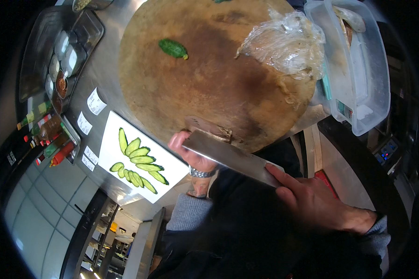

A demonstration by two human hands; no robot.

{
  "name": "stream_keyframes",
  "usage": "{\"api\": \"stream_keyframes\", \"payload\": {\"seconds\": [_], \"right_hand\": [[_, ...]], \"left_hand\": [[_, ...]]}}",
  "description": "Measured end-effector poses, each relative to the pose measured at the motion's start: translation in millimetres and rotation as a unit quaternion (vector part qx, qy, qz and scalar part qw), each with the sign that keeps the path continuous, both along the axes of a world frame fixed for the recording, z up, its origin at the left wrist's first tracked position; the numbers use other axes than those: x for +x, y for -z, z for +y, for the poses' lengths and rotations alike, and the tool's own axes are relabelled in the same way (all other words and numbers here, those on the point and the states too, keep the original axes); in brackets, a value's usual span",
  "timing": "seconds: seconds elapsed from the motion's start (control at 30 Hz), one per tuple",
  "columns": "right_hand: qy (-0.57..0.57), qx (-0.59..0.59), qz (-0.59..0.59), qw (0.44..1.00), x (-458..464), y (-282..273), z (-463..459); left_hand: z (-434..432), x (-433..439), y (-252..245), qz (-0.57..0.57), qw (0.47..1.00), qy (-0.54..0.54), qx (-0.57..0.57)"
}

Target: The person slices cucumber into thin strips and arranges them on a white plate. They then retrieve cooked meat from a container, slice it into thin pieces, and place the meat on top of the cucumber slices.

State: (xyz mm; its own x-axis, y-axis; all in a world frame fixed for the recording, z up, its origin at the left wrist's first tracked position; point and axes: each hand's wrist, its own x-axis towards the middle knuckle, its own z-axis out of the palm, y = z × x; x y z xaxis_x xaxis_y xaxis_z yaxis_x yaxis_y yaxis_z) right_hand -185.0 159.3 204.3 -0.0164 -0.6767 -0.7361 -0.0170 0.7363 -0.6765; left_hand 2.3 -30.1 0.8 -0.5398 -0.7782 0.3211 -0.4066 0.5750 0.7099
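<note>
My right hand (307, 197) grips a broad cleaver (230, 157), its index finger laid along the steel blade. The blade slants over part of my left hand (192, 151), which has a metal watch at the wrist. Some left fingers are hidden by the blade, so its hold cannot be made out. Just beyond the blade, a brown slab that looks like cooked meat (206, 126) lies on the near edge of the round wooden chopping block (209, 87). Farther up the block lies a cucumber end piece (173, 48). Left of my hands, cucumber slices (141, 159) fan out across a white rectangular plate (108, 146).
Crumpled plastic wrap (286, 43) covers the block's upper right, beside a clear plastic tub (366, 76). On the left are paper slips (96, 102), seasoning containers (70, 59) in a metal tray (38, 69) and several sauce bottles (61, 153).
</note>
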Motion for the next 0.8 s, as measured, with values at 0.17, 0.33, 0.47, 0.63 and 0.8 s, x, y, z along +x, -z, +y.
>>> {"api": "stream_keyframes", "payload": {"seconds": [0.17,0.33,0.47,0.63,0.8], "right_hand": [[-0.004,0.011,-0.008,1.000,-3,8,-9],[-0.049,-0.048,0.131,0.989,13,34,-31],[-0.012,-0.067,0.140,0.988,17,39,-23],[-0.011,-0.050,0.122,0.991,11,31,-9],[-0.041,-0.066,0.162,0.984,23,70,-43]], "left_hand": [[1,3,-3,0.002,0.999,0.012,0.030],[-4,1,-13,-0.030,0.997,0.054,-0.041],[-6,-2,-15,-0.030,0.996,0.072,-0.053],[-7,-1,-14,-0.021,0.995,0.076,-0.064],[-9,-3,-16,-0.010,0.993,0.097,-0.066]]}}
